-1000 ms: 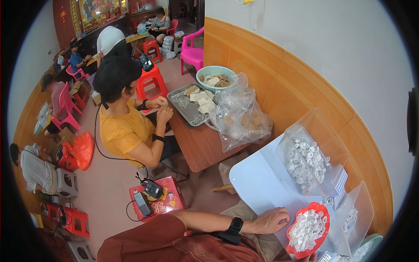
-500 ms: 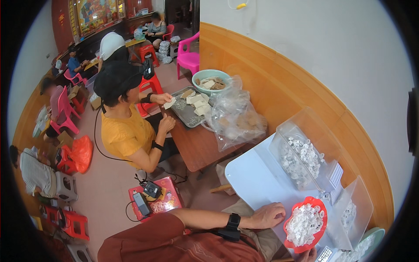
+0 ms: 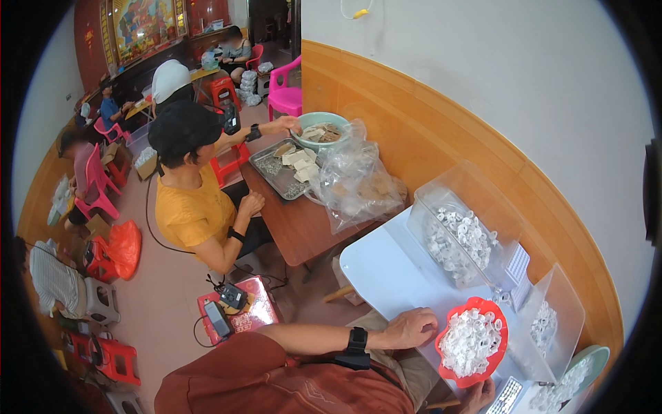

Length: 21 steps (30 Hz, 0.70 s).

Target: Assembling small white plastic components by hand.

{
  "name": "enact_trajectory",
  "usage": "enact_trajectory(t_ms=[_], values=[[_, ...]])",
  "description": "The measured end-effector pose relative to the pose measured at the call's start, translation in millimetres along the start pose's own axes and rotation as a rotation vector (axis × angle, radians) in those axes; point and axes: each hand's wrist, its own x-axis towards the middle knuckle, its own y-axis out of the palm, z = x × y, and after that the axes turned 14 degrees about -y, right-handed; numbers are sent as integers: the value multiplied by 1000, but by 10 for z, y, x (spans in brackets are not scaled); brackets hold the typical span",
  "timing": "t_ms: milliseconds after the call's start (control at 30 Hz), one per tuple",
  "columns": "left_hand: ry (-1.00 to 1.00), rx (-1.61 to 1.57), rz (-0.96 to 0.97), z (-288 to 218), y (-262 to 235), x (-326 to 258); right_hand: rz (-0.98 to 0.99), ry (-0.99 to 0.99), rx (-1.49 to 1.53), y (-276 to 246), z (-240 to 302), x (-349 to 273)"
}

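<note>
My left hand (image 3: pixel 410 328) rests at the near edge of the pale blue table (image 3: pixel 376 262), fingers curled together; anything in them is too small to make out. Just right of it stands a red scalloped bowl (image 3: pixel 476 378) heaped with small white and clear plastic pieces (image 3: pixel 470 341). My right hand (image 3: pixel 479 395) is low beside the bowl's near rim, partly cut off by it, with its fingers bent inward. What it holds, if anything, is hidden. Next to that hand lies a tray of small white pieces in rows (image 3: pixel 505 396).
Clear bins (image 3: pixel 452 238) (image 3: pixel 562 331) of plastic pieces stand along the wall, with a green basin (image 3: pixel 598 362) at far right. At the brown table (image 3: pixel 293 238), a co-worker in yellow (image 3: pixel 189 214) reaches toward a green basin (image 3: pixel 321 119). A red box (image 3: pixel 258 303) carries black adapters.
The view has shifted a little. The co-worker's far hand has gone from holding a pale piece over the metal tray to the green basin. My hands stay close to the red bowl.
</note>
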Motion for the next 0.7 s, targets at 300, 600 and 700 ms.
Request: enact_trajectory(t_ms=[300, 600, 700], values=[[40, 30, -33, 11, 4, 11, -30, -26, 63, -2, -6, -22], [35, 68, -36, -21, 10, -3, -60, -57, -7, 80, 153, -26], [33, 63, -24, -26, 6, -6, -38, -70, -21, 58, 154, -34]])
